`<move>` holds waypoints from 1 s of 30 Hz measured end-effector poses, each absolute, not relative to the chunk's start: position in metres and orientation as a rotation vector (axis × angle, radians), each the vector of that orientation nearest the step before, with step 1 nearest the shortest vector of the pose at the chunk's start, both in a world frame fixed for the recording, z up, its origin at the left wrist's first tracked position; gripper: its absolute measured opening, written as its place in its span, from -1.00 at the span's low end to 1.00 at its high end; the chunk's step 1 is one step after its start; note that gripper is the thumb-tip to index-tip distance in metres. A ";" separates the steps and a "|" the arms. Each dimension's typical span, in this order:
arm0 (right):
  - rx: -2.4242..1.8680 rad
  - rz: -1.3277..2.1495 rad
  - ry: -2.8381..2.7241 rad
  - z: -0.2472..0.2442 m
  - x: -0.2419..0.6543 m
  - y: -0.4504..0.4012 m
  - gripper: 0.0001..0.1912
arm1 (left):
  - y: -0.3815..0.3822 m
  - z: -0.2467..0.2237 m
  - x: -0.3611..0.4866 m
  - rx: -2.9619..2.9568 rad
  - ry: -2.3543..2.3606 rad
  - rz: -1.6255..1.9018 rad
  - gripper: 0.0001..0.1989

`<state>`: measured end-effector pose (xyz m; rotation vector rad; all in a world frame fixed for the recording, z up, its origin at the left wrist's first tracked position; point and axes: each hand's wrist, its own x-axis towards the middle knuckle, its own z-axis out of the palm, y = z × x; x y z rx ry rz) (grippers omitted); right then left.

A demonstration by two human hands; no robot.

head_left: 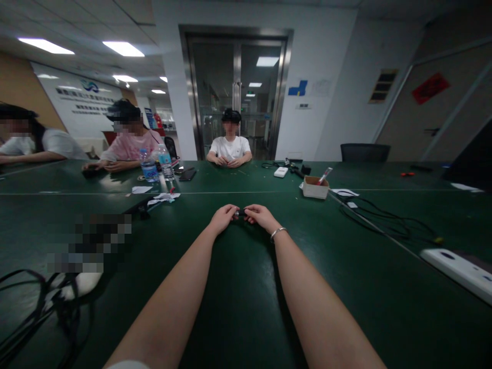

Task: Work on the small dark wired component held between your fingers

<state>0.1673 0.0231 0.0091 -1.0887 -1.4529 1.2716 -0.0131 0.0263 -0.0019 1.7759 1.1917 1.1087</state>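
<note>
A green table (pixel 242 307) stretches ahead of my camera; on it a slim stick (pixel 325 175) leans in a box (pixel 315 192), presumably so it won't roll. Near the middle, my left hand (pixel 224 218) pinches one end of a small dark object (pixel 241 212) and my right hand (pixel 263 218) pinches the other, likely to steady it. Whether it touches the table, I cannot tell.

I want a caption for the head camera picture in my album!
Left hand and right hand hold a small dark object at a green table.
</note>
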 end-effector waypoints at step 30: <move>-1.099 1.262 -1.462 0.010 0.167 0.021 -0.92 | 0.028 -0.004 -0.016 1.766 1.186 1.109 -0.69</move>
